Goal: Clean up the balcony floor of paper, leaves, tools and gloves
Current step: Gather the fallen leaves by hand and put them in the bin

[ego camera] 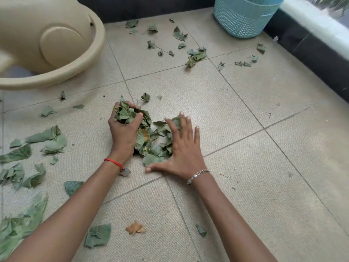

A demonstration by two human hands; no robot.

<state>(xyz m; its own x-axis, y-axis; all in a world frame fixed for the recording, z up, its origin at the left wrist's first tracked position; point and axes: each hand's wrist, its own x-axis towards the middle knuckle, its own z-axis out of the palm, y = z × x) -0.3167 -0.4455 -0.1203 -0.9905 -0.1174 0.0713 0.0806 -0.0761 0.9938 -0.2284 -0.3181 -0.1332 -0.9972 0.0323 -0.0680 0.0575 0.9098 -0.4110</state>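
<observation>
Leaves (160, 133) heaped on the floor tiles (245, 167) between my hands.
Left hand (123, 133) clutches a fistful, right hand (184, 148) lies flat, fingers spread; a loose squeeze could drop bits before the basket (243, 19).

The floor (245, 186) is beige tile, finely ribbed, with a grid of darker grout lines. The leaves (156, 140) are dull grey-green, with yellow-brown patches in the centre heap. One tan-orange leaf (135, 228) lies at six o'clock. The basket (243, 17) at one o'clock is turquoise with a dotted lattice. The pot (47, 35) at ten o'clock is plain cream. A red thread (113, 163) circles the left wrist, a silver bracelet (198, 175) the right.
</observation>
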